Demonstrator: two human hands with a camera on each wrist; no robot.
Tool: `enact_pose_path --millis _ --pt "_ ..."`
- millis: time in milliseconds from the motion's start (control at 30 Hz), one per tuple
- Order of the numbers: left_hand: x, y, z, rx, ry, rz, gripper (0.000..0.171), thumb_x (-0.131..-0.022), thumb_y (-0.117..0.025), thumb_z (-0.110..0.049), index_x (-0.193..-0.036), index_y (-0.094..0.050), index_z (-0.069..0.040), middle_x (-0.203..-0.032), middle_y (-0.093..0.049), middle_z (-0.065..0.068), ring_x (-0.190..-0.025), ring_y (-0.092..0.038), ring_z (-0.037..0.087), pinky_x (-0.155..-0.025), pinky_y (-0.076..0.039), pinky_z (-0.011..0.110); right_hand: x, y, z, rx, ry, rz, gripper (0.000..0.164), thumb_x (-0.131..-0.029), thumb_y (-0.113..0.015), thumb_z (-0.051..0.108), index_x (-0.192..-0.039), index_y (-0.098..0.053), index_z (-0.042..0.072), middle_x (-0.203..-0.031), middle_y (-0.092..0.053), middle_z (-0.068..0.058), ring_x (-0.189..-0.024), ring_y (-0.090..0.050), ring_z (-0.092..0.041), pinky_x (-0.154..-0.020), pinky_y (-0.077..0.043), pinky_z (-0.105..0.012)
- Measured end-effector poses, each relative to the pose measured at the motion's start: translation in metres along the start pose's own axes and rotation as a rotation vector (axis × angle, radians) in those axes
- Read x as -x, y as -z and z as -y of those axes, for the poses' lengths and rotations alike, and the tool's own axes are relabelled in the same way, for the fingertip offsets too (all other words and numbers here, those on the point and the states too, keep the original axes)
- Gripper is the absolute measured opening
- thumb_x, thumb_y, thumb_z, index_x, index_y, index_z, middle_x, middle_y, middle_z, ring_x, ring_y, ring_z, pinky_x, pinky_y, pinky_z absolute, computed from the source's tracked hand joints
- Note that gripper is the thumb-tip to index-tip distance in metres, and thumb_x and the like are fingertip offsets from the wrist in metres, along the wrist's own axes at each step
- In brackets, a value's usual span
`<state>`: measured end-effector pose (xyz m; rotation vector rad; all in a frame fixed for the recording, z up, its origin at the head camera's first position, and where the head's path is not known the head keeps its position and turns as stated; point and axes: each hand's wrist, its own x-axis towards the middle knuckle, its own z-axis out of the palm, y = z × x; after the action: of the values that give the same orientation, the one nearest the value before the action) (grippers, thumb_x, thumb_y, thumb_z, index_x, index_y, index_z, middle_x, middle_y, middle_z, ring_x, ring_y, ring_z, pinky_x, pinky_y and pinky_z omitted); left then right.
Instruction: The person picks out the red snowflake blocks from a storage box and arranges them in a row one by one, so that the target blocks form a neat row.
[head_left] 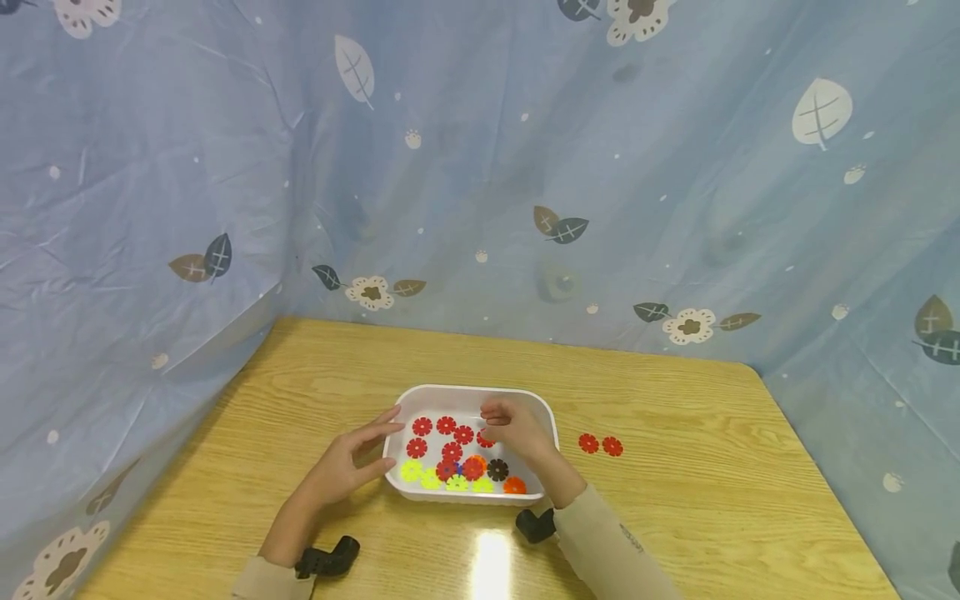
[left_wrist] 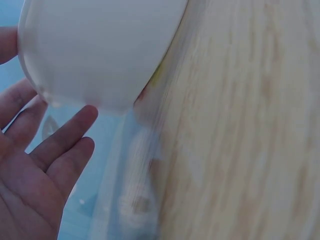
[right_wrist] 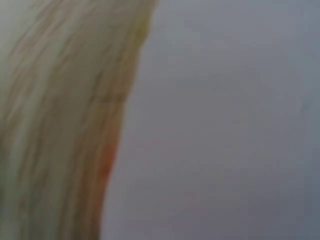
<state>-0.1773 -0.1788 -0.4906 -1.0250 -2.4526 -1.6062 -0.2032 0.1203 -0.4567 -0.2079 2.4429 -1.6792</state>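
A white plastic tray (head_left: 420, 495) holds several flower-shaped slotted discs: red discs (head_left: 422, 426), yellow-green discs (head_left: 411, 471), orange discs (head_left: 514, 486), a black disc (head_left: 498, 470) and a bit of blue. My left hand (head_left: 348, 462) spreads its fingers at the tray's left end, with thumb and fingertips at the rim. Seen in the left wrist view, two fingers (left_wrist: 67, 140) extend below the tray's white wall (left_wrist: 100, 55). Over the right part of the tray, my right hand (head_left: 521, 429) has loosely bent fingers close above a partly covered red disc; nothing is visible between them.
Two red discs (head_left: 601, 445) lie side by side on the wooden table (head_left: 690, 467), right of the tray. A blue patterned curtain (head_left: 480, 167) hangs behind and along both sides. Black wrist mounts (head_left: 330, 557) sit on both wrists. The right wrist view shows mostly blurred white tray wall (right_wrist: 215, 125).
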Motion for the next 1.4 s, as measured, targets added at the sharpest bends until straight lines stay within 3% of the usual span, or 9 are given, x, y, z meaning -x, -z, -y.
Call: enact_pose_path --millis 200,533,767,1000,1233,1400 --pt "0.000 0.000 0.002 0.008 0.008 0.007 0.045 -0.090 -0.064 -0.010 -0.130 -0.052 0.004 -0.152 -0.032 0.019 -0.140 -0.030 0.013 -0.107 -0.030 0.011 -0.003 -0.002 -0.002 0.108 -0.008 -0.004 0.034 -0.080 -0.066 -0.006 -0.113 -0.060 -0.007 -0.111 -0.064 -0.020 -0.101 -0.059 -0.031 -0.088 -0.054 -0.039" --pt "-0.001 0.000 0.000 -0.002 -0.010 -0.004 0.043 -0.089 -0.065 -0.008 -0.129 -0.054 0.004 -0.151 -0.034 0.019 -0.140 -0.032 0.016 -0.107 -0.030 0.012 -0.004 -0.007 -0.003 0.293 -0.052 0.015 0.036 -0.075 -0.069 -0.006 -0.110 -0.062 -0.004 -0.106 -0.065 -0.015 -0.099 -0.060 -0.028 -0.088 -0.054 -0.039" --pt "-0.001 0.000 -0.002 -0.008 -0.005 -0.008 0.044 -0.088 -0.066 -0.008 -0.129 -0.054 0.004 -0.150 -0.034 0.019 -0.139 -0.032 0.014 -0.107 -0.031 0.011 -0.008 -0.012 -0.006 0.494 -0.021 0.016 0.029 -0.071 -0.072 -0.008 -0.097 -0.063 0.001 -0.091 -0.062 -0.009 -0.083 -0.055 -0.019 -0.076 -0.054 -0.032" --pt "-0.001 0.000 -0.001 -0.010 -0.012 -0.004 0.044 -0.088 -0.066 -0.008 -0.128 -0.054 0.004 -0.150 -0.035 0.019 -0.138 -0.032 0.011 -0.106 -0.032 0.012 -0.006 -0.014 -0.005 0.519 -0.042 0.014 0.025 -0.072 -0.073 -0.008 -0.089 -0.059 0.004 -0.082 -0.055 -0.005 -0.073 -0.049 -0.016 -0.061 -0.047 -0.024" --pt "-0.001 0.001 -0.001 -0.015 -0.022 -0.008 0.043 -0.088 -0.066 -0.007 -0.128 -0.054 0.004 -0.150 -0.035 0.019 -0.137 -0.032 0.008 -0.106 -0.032 0.012 -0.005 -0.014 -0.004 0.522 -0.029 0.006 0.029 -0.072 -0.072 -0.009 -0.089 -0.054 0.006 -0.082 -0.051 -0.004 -0.074 -0.047 -0.017 -0.058 -0.045 -0.022" --pt "-0.001 -0.001 -0.001 -0.010 -0.020 -0.008 0.043 -0.088 -0.066 -0.008 -0.128 -0.054 0.004 -0.150 -0.035 0.019 -0.138 -0.032 0.012 -0.106 -0.032 0.012 -0.001 -0.011 -0.002 0.445 -0.018 -0.021 0.029 -0.070 -0.068 -0.011 -0.092 -0.055 0.004 -0.085 -0.056 -0.007 -0.076 -0.050 -0.018 -0.062 -0.049 -0.025"
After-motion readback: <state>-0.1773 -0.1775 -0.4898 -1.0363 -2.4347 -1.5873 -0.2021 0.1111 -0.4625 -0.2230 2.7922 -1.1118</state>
